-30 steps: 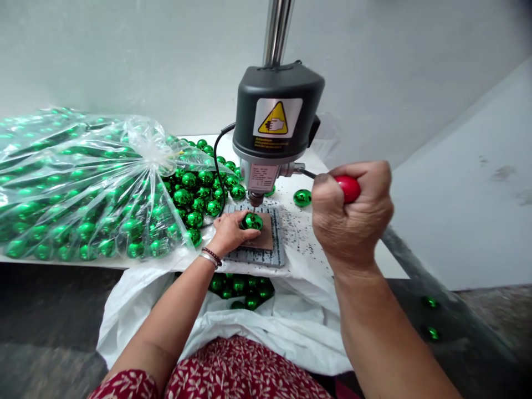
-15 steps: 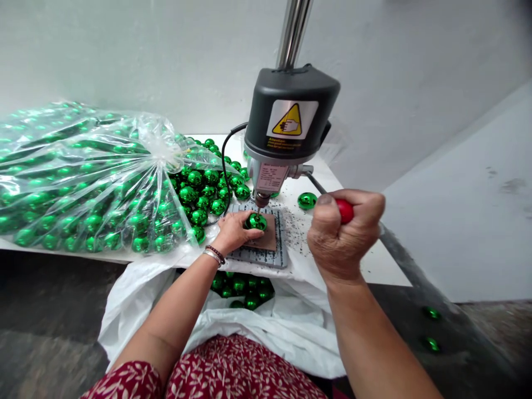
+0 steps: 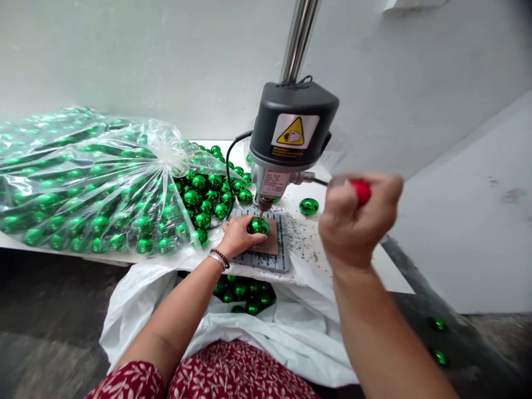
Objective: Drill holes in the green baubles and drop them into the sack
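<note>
My left hand [image 3: 241, 237] grips a shiny green ball [image 3: 260, 226] from its left side, thumb in front. The ball rests on a brown board [image 3: 270, 244] laid over the grey base plate [image 3: 283, 260] of a drill press [image 3: 294, 130]. The drill bit [image 3: 261, 214] points down right at the top of the ball; whether its tip touches, I cannot tell. My right hand [image 3: 353, 227], slightly blurred, is wrapped round the red knob [image 3: 361, 192] on the press's feed lever [image 3: 318, 181].
A big clear plastic bag [image 3: 100, 183] of green balls fills the left of the white table [image 3: 378, 266]. Loose balls [image 3: 206, 208] spill beside the press. Another ball [image 3: 308, 206] lies right. Dark shavings dot the tabletop. Below, a white bag [image 3: 291, 327] holds more balls.
My right hand has swung the feed lever up and outward to the right, and the drill bit sits higher over the ball. My left hand keeps its hold. The whole view has shifted slightly.
</note>
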### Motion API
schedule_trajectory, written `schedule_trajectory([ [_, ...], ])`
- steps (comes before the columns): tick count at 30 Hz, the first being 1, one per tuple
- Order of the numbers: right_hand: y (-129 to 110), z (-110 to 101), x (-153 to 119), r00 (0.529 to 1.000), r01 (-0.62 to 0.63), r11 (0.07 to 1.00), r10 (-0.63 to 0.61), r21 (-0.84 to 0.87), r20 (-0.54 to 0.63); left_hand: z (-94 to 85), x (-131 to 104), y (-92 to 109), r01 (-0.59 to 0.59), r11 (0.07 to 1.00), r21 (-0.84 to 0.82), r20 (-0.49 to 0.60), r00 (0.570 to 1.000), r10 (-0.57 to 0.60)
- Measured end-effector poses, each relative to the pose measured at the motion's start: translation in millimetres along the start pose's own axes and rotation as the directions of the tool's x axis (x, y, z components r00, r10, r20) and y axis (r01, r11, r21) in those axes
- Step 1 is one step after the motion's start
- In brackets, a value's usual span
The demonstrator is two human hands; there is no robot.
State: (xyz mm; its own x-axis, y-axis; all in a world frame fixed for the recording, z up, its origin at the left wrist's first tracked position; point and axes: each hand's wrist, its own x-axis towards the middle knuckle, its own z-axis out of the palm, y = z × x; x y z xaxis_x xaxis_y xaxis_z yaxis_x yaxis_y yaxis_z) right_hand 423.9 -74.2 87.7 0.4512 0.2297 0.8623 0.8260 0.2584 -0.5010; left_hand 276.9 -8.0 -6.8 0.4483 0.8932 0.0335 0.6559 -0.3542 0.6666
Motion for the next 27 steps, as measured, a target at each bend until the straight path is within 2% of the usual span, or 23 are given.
schedule_trajectory([
  [2, -8.8, 4.9, 31.8, 0.981, -0.119, 0.993, 0.117, 0.004, 0.152, -0.7, -4.9, 0.4, 0.007, 1.0, -0.013, -0.006, 1.0, -0.007],
  [5, -17.6, 10.1, 60.4, 0.941, -0.269, 0.961, 0.277, -0.067, 0.195, -8.2, -20.0, -5.1, -0.028, 0.997, -0.07, 0.036, 0.999, 0.031],
  [9, -20.2, 12.6, 61.2, 0.936, -0.302, 0.95, 0.312, -0.082, 0.161, -30.0, -46.4, -19.7, -0.097, 0.978, -0.183, 0.212, 0.968, 0.136],
  [11, -19.8, 13.2, 57.8, 0.936, -0.308, 0.948, 0.317, -0.076, 0.154, -42.5, -54.3, -27.6, -0.083, 0.976, -0.203, 0.212, 0.969, 0.126],
  [13, -19.1, 13.8, 56.7, 0.93, -0.329, 0.942, 0.336, -0.074, 0.148, -53.5, -53.8, -35.5, -0.034, 0.985, -0.167, 0.132, 0.99, 0.057],
  [16, -17.7, 14.9, 58.1, 0.925, -0.352, 0.934, 0.357, -0.06, 0.129, -65.2, -36.7, -46.6, 0.074, 0.995, 0.07, -0.064, 0.996, -0.069],
  [18, -16.3, 15.5, 58.5, 0.927, -0.352, 0.934, 0.357, -0.055, 0.117, -69.7, -17.8, -51.2, 0.111, 0.946, 0.306, -0.145, 0.987, -0.069],
  [22, -13.2, 15.6, 56.2, 0.947, -0.303, 0.953, 0.303, -0.015, 0.101, -72.7, 21.4, -48.7, 0.086, 0.828, 0.554, -0.08, 0.996, -0.049],
  [27, -13.9, 13.4, 54.8, 0.939, -0.326, 0.945, 0.324, -0.001, 0.113, -71.0, 51.4, -38.4, 0.023, 0.725, 0.688, 0.11, 0.985, -0.136],
])
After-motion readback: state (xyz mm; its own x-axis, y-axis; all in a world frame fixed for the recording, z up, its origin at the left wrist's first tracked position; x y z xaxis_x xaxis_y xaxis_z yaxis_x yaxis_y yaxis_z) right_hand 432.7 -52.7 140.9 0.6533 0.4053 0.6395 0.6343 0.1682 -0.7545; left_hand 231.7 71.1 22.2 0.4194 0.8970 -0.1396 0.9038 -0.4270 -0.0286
